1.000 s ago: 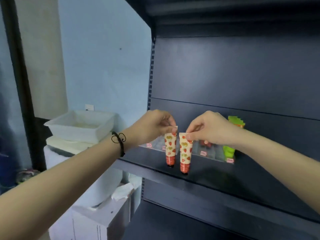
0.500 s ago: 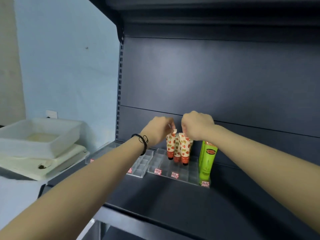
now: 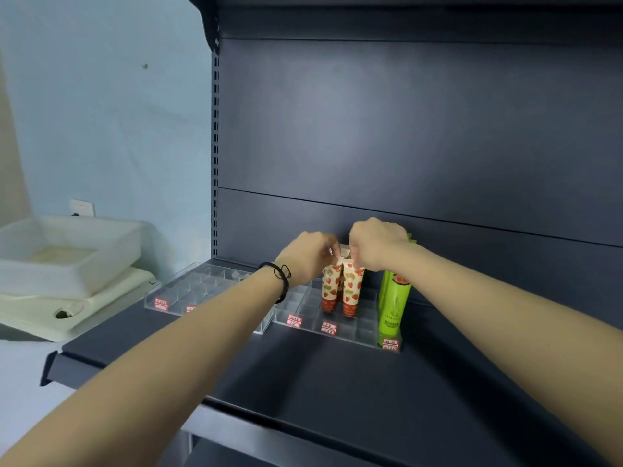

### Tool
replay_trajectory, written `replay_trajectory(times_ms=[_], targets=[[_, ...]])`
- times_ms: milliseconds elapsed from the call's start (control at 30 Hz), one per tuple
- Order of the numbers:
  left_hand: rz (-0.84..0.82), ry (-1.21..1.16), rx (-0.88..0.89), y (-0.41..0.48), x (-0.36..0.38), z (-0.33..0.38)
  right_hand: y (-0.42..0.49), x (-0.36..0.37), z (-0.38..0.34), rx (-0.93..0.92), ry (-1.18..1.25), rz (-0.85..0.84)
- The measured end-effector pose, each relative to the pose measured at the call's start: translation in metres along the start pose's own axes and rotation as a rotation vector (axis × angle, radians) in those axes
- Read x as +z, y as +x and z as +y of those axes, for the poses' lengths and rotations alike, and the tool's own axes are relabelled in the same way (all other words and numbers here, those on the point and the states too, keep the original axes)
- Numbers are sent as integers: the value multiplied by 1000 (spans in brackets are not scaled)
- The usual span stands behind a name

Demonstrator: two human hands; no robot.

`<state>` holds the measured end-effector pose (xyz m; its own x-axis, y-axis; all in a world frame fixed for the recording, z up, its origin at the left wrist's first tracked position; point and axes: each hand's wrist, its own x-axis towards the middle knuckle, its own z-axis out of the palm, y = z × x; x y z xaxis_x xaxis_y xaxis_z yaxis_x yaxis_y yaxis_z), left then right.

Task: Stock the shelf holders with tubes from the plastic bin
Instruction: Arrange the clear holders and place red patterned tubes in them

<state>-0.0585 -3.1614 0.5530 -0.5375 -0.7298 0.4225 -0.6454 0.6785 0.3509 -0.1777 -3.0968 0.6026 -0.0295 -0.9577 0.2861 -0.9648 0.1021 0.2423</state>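
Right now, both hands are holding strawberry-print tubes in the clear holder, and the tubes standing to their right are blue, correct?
Not blue: the head view shows green tubes standing to their right. Otherwise yes: the left hand and right hand each pinch the top of a strawberry-print tube in the clear holder.

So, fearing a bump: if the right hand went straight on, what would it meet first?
Probably the left hand, almost touching the right hand above the strawberry tubes; the depth between them is unclear.

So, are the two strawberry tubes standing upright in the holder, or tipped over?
Upright. Both strawberry tubes stand cap-down in the clear holder; the left hand and the right hand pinch their top ends.
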Motion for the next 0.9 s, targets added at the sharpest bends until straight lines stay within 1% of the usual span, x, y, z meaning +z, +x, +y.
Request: replay_trajectory(times_ms=[233, 400, 500, 633, 700, 767, 900], targets=[[-24, 65, -53, -1, -2, 6, 2, -3, 2, -17, -11, 15], [27, 72, -71, -19, -20, 6, -4, -9, 6, -46, 19, 66], [53, 78, -39, -48, -38, 3, -18, -16, 3, -108, 102, 86], [25, 166, -44, -105, -65, -7, -58, -23, -21, -237, 151, 100], [-15, 229, -44, -139, -77, -12, -84, -24, -43, -309, 163, 82], [-79, 316, -42, -176, -85, -15, -110, -23, -67, -393, 204, 21], [-256, 435, -66, -257, -84, -26, -157, -2, -118, -516, 200, -81]])
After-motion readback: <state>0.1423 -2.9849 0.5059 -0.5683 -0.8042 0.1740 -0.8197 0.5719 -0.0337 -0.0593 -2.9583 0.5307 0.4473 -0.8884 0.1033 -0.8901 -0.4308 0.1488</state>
